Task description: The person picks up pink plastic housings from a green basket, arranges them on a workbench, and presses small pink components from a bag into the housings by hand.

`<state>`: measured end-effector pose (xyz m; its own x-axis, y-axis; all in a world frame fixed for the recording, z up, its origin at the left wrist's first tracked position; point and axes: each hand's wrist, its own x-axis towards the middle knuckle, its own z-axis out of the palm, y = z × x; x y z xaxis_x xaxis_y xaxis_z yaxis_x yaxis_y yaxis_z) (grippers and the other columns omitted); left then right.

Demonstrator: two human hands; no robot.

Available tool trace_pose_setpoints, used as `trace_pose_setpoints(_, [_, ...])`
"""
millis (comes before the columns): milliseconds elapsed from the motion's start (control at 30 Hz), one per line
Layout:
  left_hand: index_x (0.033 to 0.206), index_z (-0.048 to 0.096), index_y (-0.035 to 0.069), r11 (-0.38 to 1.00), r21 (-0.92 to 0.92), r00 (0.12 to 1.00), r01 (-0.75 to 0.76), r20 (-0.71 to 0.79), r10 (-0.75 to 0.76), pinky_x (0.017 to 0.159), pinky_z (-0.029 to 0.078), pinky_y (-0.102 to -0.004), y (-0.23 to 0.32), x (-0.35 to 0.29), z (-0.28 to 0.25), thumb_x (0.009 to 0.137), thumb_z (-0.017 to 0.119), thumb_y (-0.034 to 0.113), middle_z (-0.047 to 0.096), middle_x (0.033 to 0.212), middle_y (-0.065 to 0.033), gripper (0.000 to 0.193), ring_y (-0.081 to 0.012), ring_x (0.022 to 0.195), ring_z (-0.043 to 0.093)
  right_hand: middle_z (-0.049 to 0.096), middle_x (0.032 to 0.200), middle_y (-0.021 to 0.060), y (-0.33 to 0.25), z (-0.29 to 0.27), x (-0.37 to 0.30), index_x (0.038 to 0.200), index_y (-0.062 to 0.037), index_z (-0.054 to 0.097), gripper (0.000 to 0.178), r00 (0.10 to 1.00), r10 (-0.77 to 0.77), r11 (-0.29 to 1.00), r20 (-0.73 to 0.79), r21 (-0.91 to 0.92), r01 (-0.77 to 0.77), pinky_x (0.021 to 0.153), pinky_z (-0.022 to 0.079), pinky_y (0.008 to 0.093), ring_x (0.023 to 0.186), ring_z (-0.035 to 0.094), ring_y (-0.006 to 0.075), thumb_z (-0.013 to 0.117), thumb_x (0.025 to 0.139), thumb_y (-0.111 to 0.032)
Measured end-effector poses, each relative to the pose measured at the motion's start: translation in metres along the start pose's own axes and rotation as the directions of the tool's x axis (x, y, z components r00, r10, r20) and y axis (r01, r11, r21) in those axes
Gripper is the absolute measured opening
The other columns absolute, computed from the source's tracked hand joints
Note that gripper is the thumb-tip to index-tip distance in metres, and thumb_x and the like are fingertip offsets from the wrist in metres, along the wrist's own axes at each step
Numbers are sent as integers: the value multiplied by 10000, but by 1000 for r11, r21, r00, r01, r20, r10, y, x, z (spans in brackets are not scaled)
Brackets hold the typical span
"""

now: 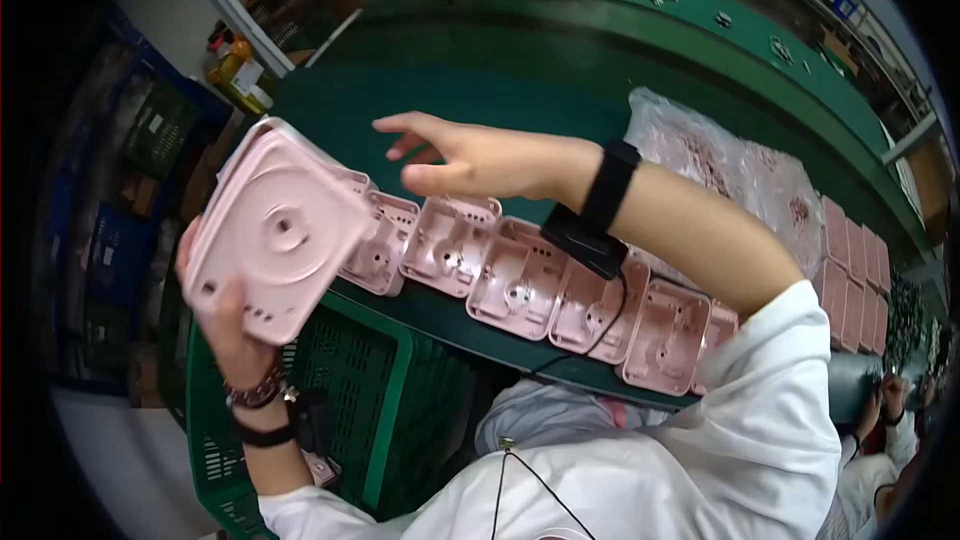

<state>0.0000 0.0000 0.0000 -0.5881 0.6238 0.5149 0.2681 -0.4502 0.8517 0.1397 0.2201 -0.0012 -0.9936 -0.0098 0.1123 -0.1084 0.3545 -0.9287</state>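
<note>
Table (540, 100): boxes (500, 312) near front edge, room beyond
Left hand (228, 330): clamped on tilted pink piece (245, 250)
Right hand (458, 157): pointing left, half-open, holding nothing

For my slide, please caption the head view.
Left hand holds a pink housing; right hand open near a row of similar housings.

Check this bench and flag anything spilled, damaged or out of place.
No spill or damage stands out. Oddly, a black cable from the right-wrist box hangs across the open pink plastic housings, perhaps touching, and might snag.
</note>
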Motion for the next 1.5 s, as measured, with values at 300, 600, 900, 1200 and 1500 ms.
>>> trace_pose_setpoints(300, [1269, 339, 29, 832, -120, 830, 542, 227, -509, 928, 389, -320, -146, 101, 181, 880, 493, 332, 482, 1168, -124, 518, -218, 1069, 491, 547, 1073, 118, 89, -121, -54, 1178, -52, 471, 593, 728, 601, 746, -331, 559, -362, 816, 451, 312, 954, 540, 180, 508, 836, -535])
trace_pose_setpoints(600, [1195, 459, 27, 467, 14, 459, 884, 162, -874, 841, 461, -397, -261, 132, 195, 919, 371, 318, 556, 1138, -87, 411, -252, 993, 565, 552, 800, 53, 139, -181, -81, 1019, 22, 509, 564, 671, 454, 889, -587, 345, -300, 582, 416, 227, 695, 527, 112, 705, 720, -414])
trace_pose_setpoints(900, [1107, 532, 69, 541, 830, 802, 134, 230, -551, 765, 483, -332, -308, 169, 135, 781, 522, 9, 603, 987, -105, 332, -242, 874, 609, 523, 981, 120, 123, -163, -104, 1038, -5, 491, 449, 800, -362, 368, -479, -862, -349, 726, 447, 309, 916, 524, 237, 664, 653, -159])
trace_pose_setpoints(1200, [1039, 528, 90, 644, 696, 670, -317, 645, -367, 788, 469, -355, -275, 147, 223, 751, 558, 23, 574, 982, -136, 297, -298, 915, 568, 548, 950, 98, 159, -131, -108, 844, -16, 605, 160, 968, 124, 268, -218, -932, -244, 649, 485, 273, 884, 575, 224, 542, 716, -87])
trace_pose_setpoints(1500, [1182, 483, 120, 550, 579, 567, -602, 795, -215, 908, 390, -388, -228, 100, 173, 732, 608, 96, 484, 1123, -124, 468, -295, 1074, 463, 596, 837, 49, 138, -52, -102, 764, -89, 650, 113, 918, 395, 110, -44, -989, -95, 716, 442, 361, 842, 596, 224, 604, 685, -155])
